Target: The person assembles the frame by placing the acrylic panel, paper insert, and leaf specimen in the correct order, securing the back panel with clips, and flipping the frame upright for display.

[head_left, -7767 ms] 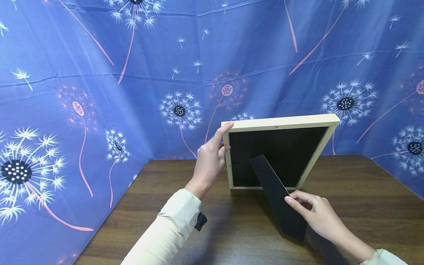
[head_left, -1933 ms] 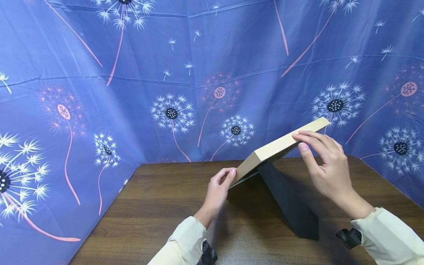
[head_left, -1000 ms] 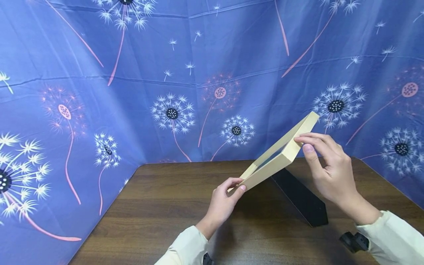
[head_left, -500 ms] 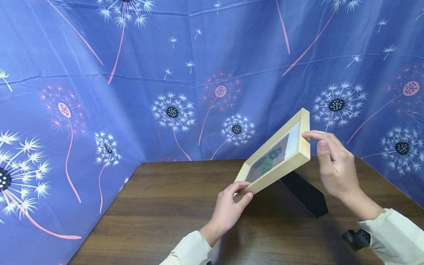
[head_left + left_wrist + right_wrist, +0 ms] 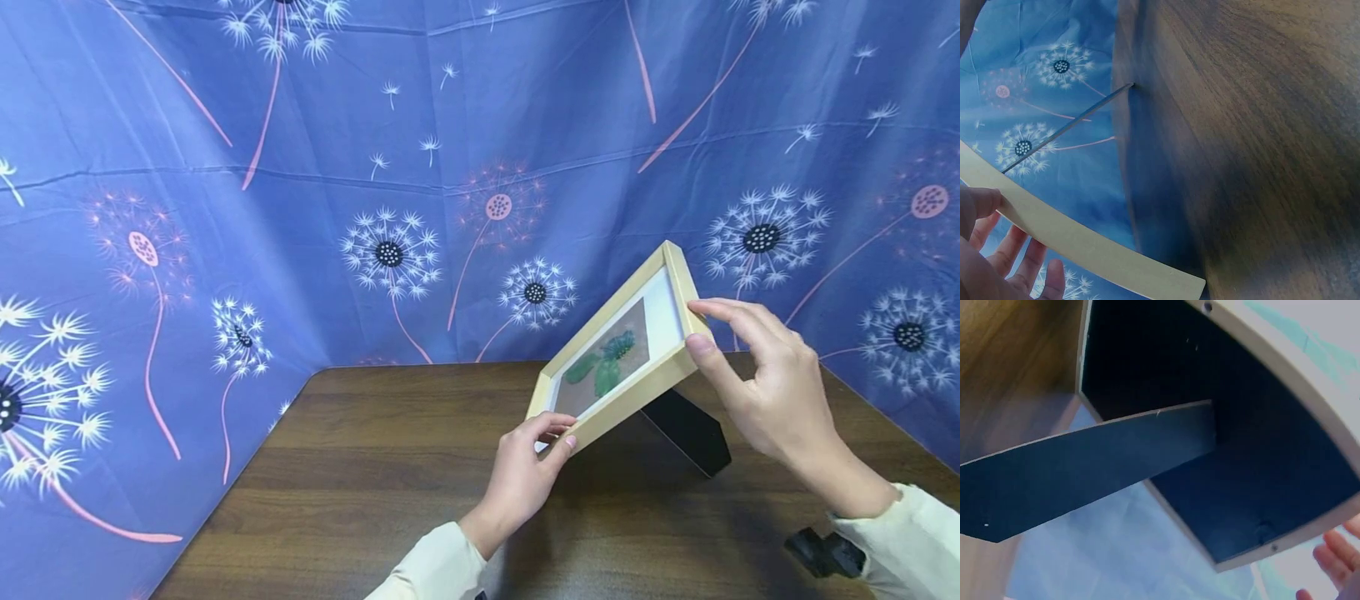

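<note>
A pale wooden picture frame (image 5: 630, 408) leans back over the table, its front turned to the left. Behind the glazing is a white mat around a picture (image 5: 607, 358) of green leaves on brown. My left hand (image 5: 517, 479) pinches the near lower edge, thumb outside and fingers reaching over the front. My right hand (image 5: 780, 387) touches the right side near its corner with index fingertip and thumb, the other fingers loose. In the right wrist view the black back panel (image 5: 1260, 469) shows, with its easel leg (image 5: 1097, 456) swung out toward the table.
The brown wooden table (image 5: 360, 467) spreads under both hands. A blue cloth (image 5: 420, 108) with a dandelion print hangs along the back and left side. A black wrist device (image 5: 825, 552) sits at my right cuff.
Earlier the frame's back faced me, my right hand on its leg. It has since turned around, and its front now shows. In the last half second my right thumb has come onto the frame.
</note>
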Demonstrator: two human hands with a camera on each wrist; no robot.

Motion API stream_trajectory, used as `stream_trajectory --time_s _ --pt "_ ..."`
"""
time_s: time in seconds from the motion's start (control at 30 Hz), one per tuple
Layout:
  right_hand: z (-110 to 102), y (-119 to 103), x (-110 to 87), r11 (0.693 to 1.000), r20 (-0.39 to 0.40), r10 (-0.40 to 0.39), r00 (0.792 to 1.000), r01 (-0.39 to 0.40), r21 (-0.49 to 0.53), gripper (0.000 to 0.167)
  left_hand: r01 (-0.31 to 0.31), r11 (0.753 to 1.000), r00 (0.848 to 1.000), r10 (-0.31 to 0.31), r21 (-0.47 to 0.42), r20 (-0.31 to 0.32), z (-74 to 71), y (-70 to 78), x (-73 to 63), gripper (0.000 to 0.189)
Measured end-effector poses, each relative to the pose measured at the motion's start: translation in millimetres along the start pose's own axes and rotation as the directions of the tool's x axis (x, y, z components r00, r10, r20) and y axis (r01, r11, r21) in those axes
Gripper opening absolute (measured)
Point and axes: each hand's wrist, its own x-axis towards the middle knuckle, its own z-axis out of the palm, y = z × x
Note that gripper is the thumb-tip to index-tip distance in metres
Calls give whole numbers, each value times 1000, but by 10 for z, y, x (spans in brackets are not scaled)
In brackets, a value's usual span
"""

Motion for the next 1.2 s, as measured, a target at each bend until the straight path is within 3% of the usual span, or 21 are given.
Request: stream_trajectory --time_s 0.17,0.4,0.67,0.93,1.03,1.2 --pt "51 -106 -3 995 -3 27 1000 -27 -91 58 -6 1000 1000 6 5 -11 16 -9 3 16" --pt "79 -21 17 999 -57 -13 998 10 -47 50 5 1000 1000 -4 -17 13 19 -13 -1 17" --pt "69 148 31 1000 -90 -26 996 27 11 47 33 998 993 -25 -61 117 -18 27 -24 18" --pt "49 279 65 994 -22 41 999 -38 100 44 94 990 968 -67 -103 241 -165 -44 23 19" --pt "44 338 96 989 -1 56 998 -56 137 43 107 990 975 -87 -92 203 -234 -139 68 21" --pt "28 426 146 978 42 77 996 -84 190 41 121 989 992 -117 -84 49 -310 -322 187 23"
